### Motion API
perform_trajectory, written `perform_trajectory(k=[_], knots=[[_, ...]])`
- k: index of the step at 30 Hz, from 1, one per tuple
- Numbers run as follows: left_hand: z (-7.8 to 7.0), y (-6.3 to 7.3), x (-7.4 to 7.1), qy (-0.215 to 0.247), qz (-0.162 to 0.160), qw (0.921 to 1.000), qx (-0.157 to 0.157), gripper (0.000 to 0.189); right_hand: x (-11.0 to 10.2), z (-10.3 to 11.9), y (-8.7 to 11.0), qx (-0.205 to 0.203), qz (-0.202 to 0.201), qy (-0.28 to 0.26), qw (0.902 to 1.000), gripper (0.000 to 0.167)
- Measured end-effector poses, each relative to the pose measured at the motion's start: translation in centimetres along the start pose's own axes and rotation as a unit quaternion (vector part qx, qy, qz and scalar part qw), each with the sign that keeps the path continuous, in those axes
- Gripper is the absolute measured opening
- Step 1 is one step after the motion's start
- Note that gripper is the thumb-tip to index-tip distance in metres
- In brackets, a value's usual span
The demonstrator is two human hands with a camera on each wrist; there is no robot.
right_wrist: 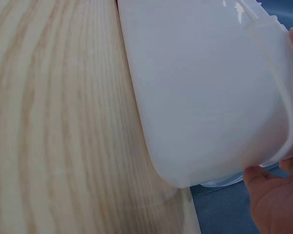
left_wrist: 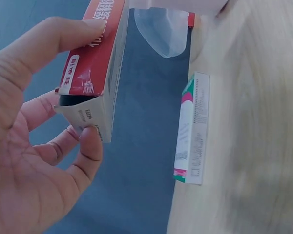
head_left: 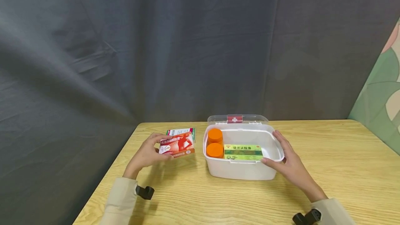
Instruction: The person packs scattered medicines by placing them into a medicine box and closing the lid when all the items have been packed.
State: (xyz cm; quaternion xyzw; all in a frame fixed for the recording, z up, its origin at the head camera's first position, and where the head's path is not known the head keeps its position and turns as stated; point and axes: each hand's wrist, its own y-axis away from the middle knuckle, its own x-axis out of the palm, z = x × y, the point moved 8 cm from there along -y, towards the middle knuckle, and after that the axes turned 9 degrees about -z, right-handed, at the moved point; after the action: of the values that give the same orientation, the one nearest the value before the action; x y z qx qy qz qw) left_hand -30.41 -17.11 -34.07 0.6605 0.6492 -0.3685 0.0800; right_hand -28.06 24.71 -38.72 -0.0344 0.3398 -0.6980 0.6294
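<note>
In the pinching left hand (head_left: 147, 153), across from the right hand (head_left: 291, 165) gripping the white tub (head_left: 239, 170), the red box (head_left: 178, 144) has a gaping end flap (left_wrist: 85, 115) — tilted that way, it could let anything inside slip out.

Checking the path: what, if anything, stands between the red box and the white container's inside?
From the red box, only the left side of the white container, with two orange lids inside; nothing else visible.

Home or office, I can't tell from here; it's a curtained-off work spot, with dark grey-blue fabric drapery (head_left: 203, 44) behind a pale wood-grained table (head_left: 337, 155) and a green-and-cream leaf-patterned surface (head_left: 382, 75) alongside.
</note>
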Motion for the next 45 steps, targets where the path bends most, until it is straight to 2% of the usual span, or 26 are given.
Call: perform_trajectory(k=[8,16,21,24,35,45], knots=[[-1.6,-0.9,-0.1,-0.014,0.012,0.9997,0.015,0.059,0.1,0.0,0.0,0.000,0.000,0.001,1.0000,0.094],[-3.5,-1.9,0.6,-0.015,0.024,0.9992,0.028,0.060,0.1,-0.1,0.1,0.000,-0.001,0.006,1.0000,0.094],[-4.8,-2.6,1.1,-0.049,0.024,0.9973,0.048,0.061,0.1,-0.2,0.1,0.001,-0.001,0.009,1.0000,0.094],[-5.6,-3.0,1.4,-0.061,0.026,0.9965,0.050,0.062,0.0,-0.1,0.1,0.000,0.000,0.013,0.9999,0.094],[-8.3,-4.1,3.9,-0.024,0.059,0.9964,0.057,0.060,0.1,0.0,0.0,-0.004,-0.001,-0.005,1.0000,0.093],[-10.3,-4.9,6.6,-0.045,0.080,0.9928,0.077,0.062,0.1,-0.1,0.0,0.000,0.002,-0.002,1.0000,0.093]])
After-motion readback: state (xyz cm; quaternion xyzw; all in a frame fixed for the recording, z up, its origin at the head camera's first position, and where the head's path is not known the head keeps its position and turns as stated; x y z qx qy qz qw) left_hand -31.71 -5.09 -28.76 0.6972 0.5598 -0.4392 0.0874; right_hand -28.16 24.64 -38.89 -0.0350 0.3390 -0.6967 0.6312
